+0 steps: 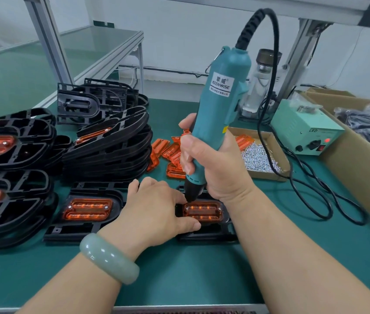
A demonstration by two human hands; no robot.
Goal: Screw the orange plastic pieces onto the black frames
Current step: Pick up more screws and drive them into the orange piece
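the orange piece [203,211] sits in its black frame [208,235] on the table [179,268], just in front of the person, with its long axis running left to right. the driver [215,105] stands nearly upright over it, leaning slightly right at the top, and its tip comes down at the piece's upper left corner, where a screw head shows. a second screw head sits at the upper right corner. the right hand [204,159] is wrapped tight round the driver's lower barrel, directly above that left corner, so the next move looks like a straight push down. the left hand [156,207] comes in from the left and pinches the piece's left end, forefinger at the top edge beside the tip and thumb on the bottom edge, apparently steadying it against the frame.
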